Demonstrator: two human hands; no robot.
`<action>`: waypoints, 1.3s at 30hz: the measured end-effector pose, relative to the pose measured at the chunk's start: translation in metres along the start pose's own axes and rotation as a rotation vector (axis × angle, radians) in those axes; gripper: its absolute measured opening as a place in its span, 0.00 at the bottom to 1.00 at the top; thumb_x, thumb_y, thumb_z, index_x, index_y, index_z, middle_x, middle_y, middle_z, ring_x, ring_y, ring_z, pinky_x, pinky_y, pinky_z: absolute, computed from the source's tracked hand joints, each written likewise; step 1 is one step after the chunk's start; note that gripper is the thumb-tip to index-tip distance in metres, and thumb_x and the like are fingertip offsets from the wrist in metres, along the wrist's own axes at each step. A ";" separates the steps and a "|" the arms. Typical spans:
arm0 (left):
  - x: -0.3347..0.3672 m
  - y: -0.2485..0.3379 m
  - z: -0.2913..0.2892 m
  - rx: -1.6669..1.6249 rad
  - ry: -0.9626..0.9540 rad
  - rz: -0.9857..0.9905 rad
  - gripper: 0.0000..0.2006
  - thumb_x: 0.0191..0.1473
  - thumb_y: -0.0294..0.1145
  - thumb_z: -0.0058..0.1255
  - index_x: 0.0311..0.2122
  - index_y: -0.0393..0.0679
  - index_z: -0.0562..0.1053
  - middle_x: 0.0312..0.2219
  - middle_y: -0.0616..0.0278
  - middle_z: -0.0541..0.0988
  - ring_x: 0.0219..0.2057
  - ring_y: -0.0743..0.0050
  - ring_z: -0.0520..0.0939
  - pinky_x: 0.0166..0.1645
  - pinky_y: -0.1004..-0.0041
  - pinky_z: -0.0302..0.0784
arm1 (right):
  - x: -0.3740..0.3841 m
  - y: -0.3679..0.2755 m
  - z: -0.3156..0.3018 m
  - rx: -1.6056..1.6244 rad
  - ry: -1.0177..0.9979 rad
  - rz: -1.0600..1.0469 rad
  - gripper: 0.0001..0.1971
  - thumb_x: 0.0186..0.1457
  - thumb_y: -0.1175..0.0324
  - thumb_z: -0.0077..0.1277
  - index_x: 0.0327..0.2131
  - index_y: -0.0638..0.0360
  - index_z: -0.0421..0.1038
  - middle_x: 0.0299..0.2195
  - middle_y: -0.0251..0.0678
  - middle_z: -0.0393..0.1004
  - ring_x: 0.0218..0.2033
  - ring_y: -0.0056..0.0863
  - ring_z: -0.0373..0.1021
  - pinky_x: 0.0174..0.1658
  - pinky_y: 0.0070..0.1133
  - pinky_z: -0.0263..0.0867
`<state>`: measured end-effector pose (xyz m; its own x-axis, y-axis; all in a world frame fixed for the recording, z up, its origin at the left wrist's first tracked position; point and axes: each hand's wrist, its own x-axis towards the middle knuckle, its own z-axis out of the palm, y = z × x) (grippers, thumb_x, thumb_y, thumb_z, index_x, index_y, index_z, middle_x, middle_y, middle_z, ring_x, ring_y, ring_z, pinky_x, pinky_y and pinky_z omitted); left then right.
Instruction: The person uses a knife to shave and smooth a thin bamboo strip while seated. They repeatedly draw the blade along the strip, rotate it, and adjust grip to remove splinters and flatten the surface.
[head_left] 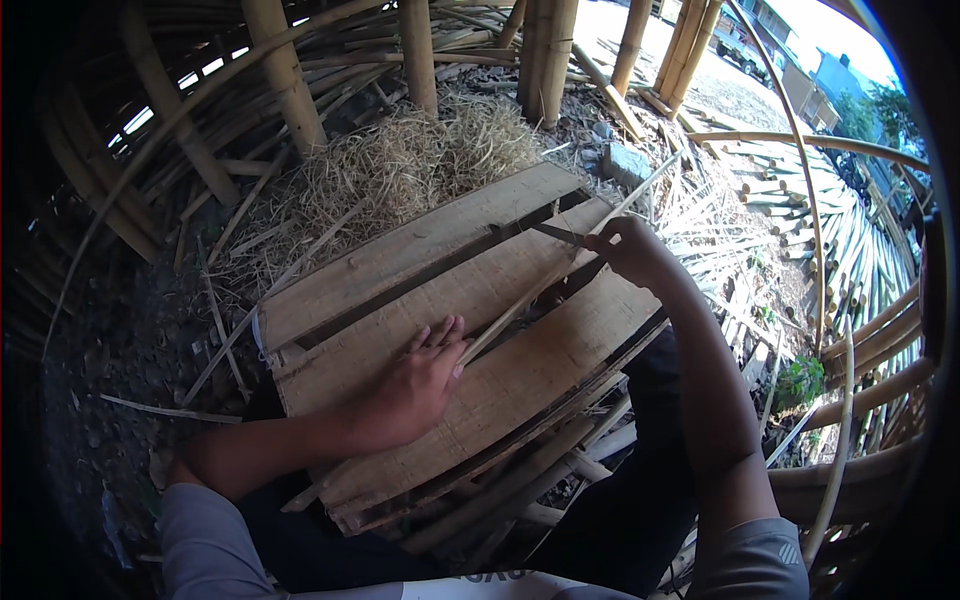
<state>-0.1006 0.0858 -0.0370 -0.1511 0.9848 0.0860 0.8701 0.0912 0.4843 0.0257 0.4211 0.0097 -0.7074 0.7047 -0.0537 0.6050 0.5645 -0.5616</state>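
A long, thin bamboo strip [518, 305] slants across a low bench of wooden slats [400, 262], its far end rising past the bench's right corner. My left hand [410, 390] rests palm down on the slats, holding the near part of the strip at its thumb side; the thumb is mostly hidden. At the far right corner, my right hand [632, 250] is closed around a knife [558, 234]. The blade points left and lies against the strip or just over it; contact cannot be made out. The knife's handle is hidden in my fist.
Beyond the bench lies a heap of pale shavings [400, 165] before upright bamboo posts [418, 55]. A grey block [626, 163] sits past the right corner. Cut bamboo poles [855, 245] are piled at right. A thin bent bamboo strip [805, 170] arches there. My knees flank the bench.
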 end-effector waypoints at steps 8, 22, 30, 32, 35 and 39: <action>-0.003 -0.003 0.007 -0.004 0.065 0.025 0.19 0.69 0.28 0.38 0.56 0.22 0.66 0.63 0.24 0.62 0.69 0.34 0.61 0.73 0.47 0.54 | -0.015 -0.007 0.013 -0.310 0.159 -0.341 0.08 0.52 0.69 0.60 0.35 0.62 0.78 0.26 0.49 0.79 0.31 0.47 0.78 0.35 0.38 0.72; -0.004 -0.006 0.003 -0.033 0.045 -0.017 0.24 0.68 0.26 0.36 0.64 0.22 0.58 0.65 0.29 0.61 0.68 0.36 0.61 0.74 0.53 0.55 | 0.000 0.006 0.028 -0.179 0.103 -0.447 0.04 0.54 0.74 0.56 0.32 0.64 0.76 0.28 0.51 0.78 0.30 0.51 0.76 0.34 0.38 0.71; -0.003 -0.007 0.002 -0.010 0.040 -0.011 0.25 0.69 0.27 0.36 0.65 0.21 0.56 0.65 0.28 0.61 0.68 0.36 0.62 0.74 0.53 0.55 | 0.003 -0.002 0.013 0.031 -0.039 -0.118 0.13 0.60 0.62 0.60 0.34 0.66 0.78 0.24 0.46 0.79 0.29 0.42 0.78 0.34 0.34 0.72; -0.003 -0.007 0.003 -0.004 0.045 0.006 0.25 0.69 0.27 0.36 0.65 0.21 0.56 0.65 0.28 0.61 0.68 0.36 0.62 0.74 0.53 0.55 | 0.000 -0.001 0.010 -0.014 0.128 -0.138 0.13 0.60 0.62 0.60 0.33 0.65 0.79 0.23 0.45 0.78 0.27 0.40 0.77 0.33 0.34 0.71; -0.002 -0.006 0.003 -0.030 0.036 -0.015 0.25 0.69 0.28 0.35 0.65 0.21 0.56 0.65 0.28 0.61 0.68 0.35 0.61 0.74 0.52 0.54 | 0.002 0.004 -0.002 -0.072 0.183 -0.185 0.12 0.61 0.62 0.59 0.35 0.64 0.78 0.23 0.44 0.78 0.27 0.40 0.77 0.33 0.35 0.71; -0.002 -0.006 0.005 -0.037 0.042 0.003 0.25 0.69 0.28 0.35 0.65 0.21 0.55 0.64 0.27 0.61 0.68 0.34 0.61 0.74 0.52 0.54 | 0.010 0.033 0.000 0.013 0.120 -0.226 0.11 0.61 0.63 0.59 0.40 0.60 0.77 0.26 0.43 0.79 0.27 0.41 0.77 0.33 0.36 0.70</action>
<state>-0.1033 0.0841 -0.0441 -0.1688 0.9779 0.1237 0.8530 0.0820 0.5155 0.0384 0.4469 -0.0091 -0.7750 0.6080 0.1725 0.4313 0.7083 -0.5589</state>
